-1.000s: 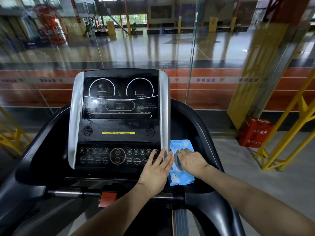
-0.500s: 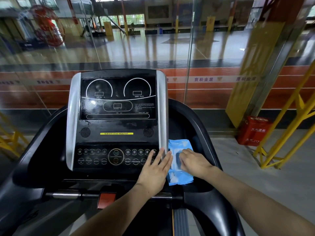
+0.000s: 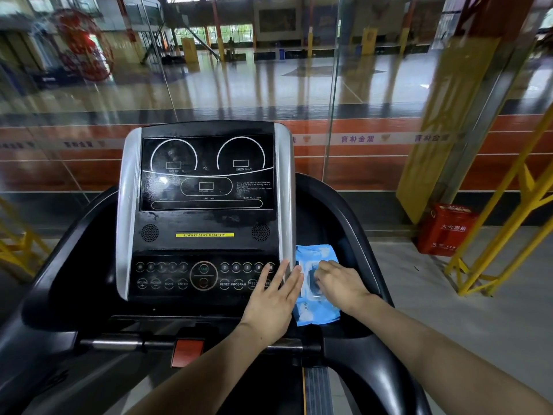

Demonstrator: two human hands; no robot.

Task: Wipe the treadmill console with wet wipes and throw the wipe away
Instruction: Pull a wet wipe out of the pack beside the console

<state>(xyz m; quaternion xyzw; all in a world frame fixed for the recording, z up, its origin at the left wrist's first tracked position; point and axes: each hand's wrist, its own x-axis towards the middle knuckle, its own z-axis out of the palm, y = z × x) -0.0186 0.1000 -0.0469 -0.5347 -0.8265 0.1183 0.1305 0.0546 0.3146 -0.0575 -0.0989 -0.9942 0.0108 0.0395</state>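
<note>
Where hands (image 3: 308, 287) meet, the wipes pack (image 3: 314, 313).

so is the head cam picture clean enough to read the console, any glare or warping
In the head view the console is sharp: SPEED, RESET and PROGRAM read clearly, with one small bright glare spot left of the screen's centre. The glass wall behind carries hazy reflections. Wide-angle distortion bends the yellow frame and forearms at the edges. The wipes pack is evenly lit, without hard shadow.
</note>
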